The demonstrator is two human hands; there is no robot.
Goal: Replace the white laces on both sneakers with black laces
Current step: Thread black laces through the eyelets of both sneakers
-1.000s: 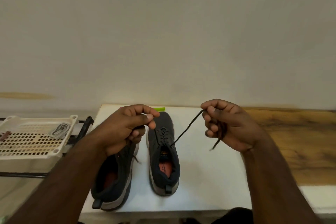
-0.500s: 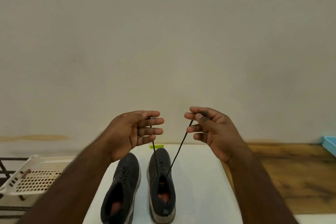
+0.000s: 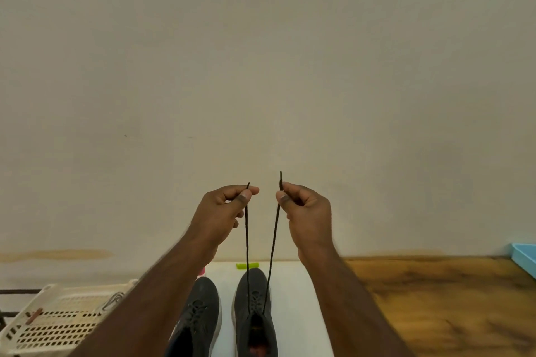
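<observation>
Pinching one lace end each, the left hand (image 3: 223, 211) and right hand (image 3: 304, 209) have risen well above the right sneaker (image 3: 255, 313), drawing the black lace (image 3: 247, 240) taut and its ends level. Both sneakers on the white board (image 3: 298, 298) appear black-laced; tying likely remains.

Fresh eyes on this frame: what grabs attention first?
Two raised hands, left hand and right hand, each pinch one end of a thin black lace stretched taut before the plain beige wall. It runs down into the right-side dark grey sneaker on the white tabletop.
</observation>
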